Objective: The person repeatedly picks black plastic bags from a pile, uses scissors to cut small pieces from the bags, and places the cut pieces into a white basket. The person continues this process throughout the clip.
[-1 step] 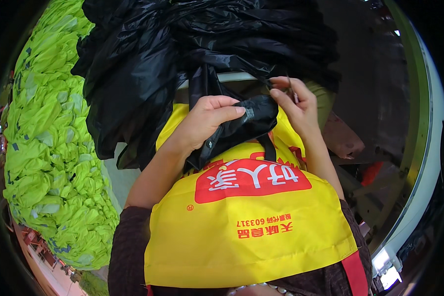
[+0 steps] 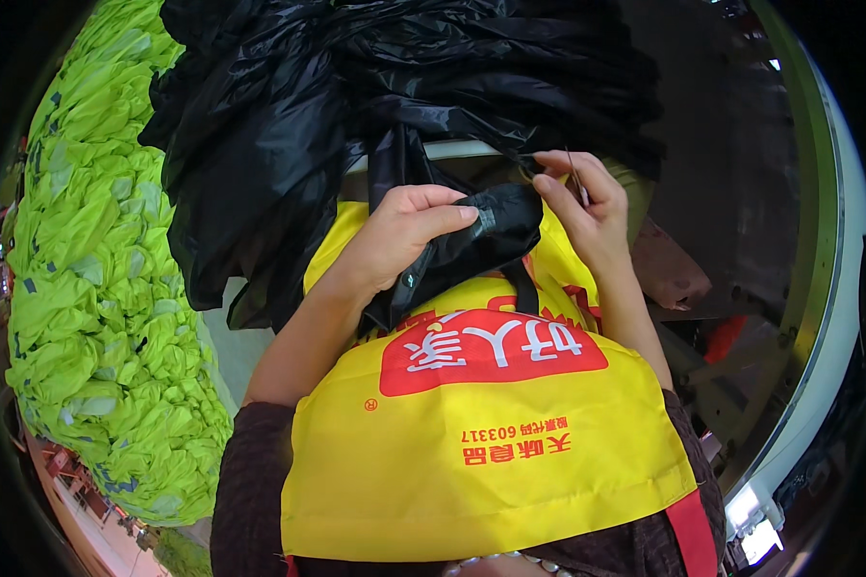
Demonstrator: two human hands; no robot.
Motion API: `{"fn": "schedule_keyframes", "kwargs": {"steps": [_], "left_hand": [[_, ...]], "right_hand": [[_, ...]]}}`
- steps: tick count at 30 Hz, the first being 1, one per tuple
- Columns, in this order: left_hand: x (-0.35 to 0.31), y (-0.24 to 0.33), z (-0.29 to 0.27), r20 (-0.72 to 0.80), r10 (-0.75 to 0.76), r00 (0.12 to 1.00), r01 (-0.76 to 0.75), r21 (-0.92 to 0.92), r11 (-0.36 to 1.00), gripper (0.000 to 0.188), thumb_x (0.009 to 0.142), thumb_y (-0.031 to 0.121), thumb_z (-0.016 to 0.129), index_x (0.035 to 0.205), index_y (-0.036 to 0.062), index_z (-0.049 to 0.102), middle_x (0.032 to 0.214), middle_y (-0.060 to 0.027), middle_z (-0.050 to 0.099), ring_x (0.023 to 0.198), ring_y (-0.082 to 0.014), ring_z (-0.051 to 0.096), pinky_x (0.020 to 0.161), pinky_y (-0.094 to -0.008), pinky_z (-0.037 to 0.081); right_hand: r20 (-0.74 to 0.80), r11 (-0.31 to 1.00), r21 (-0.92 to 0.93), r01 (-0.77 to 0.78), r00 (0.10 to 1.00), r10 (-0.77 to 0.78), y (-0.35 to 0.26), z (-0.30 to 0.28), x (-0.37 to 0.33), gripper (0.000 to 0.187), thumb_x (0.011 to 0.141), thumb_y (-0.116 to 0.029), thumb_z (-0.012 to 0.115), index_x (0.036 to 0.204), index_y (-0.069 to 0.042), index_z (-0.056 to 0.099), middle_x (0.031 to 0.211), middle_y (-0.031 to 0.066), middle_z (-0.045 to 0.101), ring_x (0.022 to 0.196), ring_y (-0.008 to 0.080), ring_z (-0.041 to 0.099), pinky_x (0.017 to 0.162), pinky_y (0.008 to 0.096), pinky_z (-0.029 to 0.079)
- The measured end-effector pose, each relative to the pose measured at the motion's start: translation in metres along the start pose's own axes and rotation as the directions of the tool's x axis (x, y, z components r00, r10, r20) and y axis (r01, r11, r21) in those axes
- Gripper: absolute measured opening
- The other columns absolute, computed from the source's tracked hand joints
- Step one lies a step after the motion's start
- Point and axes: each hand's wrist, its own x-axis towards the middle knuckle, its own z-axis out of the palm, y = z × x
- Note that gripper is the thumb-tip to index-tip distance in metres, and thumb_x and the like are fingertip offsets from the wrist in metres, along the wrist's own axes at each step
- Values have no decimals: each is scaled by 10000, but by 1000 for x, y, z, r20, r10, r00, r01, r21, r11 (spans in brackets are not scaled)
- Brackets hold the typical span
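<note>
In my left hand, closed with the thumb on top, is a folded part of shiny black fabric with a paler patch near the thumb tip. To the right of it, my right hand is closed, its thumb and forefinger pinched together close to the fabric's edge. A small pair of thread snips pokes up between its fingers, thin and pointed; most of it is hidden. Whether the fingertips also pinch a thread or the cloth, I cannot make out. More black fabric spreads in a large heap beyond both hands.
A yellow apron with red print covers my lap. On the left lies a tall pile of bright lime-green fabric pieces. A pale curved edge shows under the black cloth. Dark surfaces and a pale rim are at the right.
My right hand has shifted slightly to the right, and the snips in it are tilted a little differently. My left hand and the fabric in it look the same.
</note>
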Motion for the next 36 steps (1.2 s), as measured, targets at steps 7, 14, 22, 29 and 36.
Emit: {"fn": "schedule_keyframes", "kwargs": {"steps": [7, 14, 22, 29, 36], "left_hand": [[5, -9, 4, -14, 48, 999, -47, 35, 998, 182, 837, 144, 575, 933, 7, 645, 852, -15, 638, 767, -49, 562, 723, -181, 415], [11, -16, 8, -73, 86, 994, -88, -22, 996, 180, 835, 161, 561, 879, 11, 649, 812, -14, 629, 758, -59, 553, 726, -193, 412], [4, -4, 16, -192, 82, 978, -84, -5, 996, 201, 801, 157, 587, 893, -11, 650, 850, -44, 639, 817, -101, 566, 770, -218, 412], [7, -6, 8, -28, 0, 1000, -5, -199, 980, 205, 820, 166, 552, 885, -3, 647, 851, -41, 630, 825, -91, 550, 775, -205, 391], [6, -9, 11, -114, 26, 993, -40, -116, 992, 207, 821, 173, 553, 881, -3, 643, 825, -23, 610, 797, -83, 524, 741, -211, 382]], "right_hand": [[214, 987, -92, 134, 971, -111, -17, 5, -7, 215, 664, -32, 718, 861, -5, 637, 778, 86, 592, 645, 191, 567, 558, 252, 428], [263, 798, -320, 511, 857, -443, -35, 8, -9, 207, 607, -58, 673, 797, -56, 592, 794, 81, 577, 653, 232, 591, 521, 296, 473], [648, 902, 136, 409, 652, -393, -37, -8, -23, 223, 642, -149, 697, 812, -53, 591, 762, 62, 574, 647, 206, 593, 525, 295, 471], [359, 907, -312, 283, 919, -163, -15, -30, -5, 271, 817, -281, 601, 923, -34, 570, 778, 89, 571, 638, 224, 566, 530, 299, 442], [473, 765, -381, 519, 820, -322, -6, -23, 0, 266, 815, -299, 597, 903, -51, 567, 761, 76, 555, 627, 218, 561, 511, 304, 436]]}}
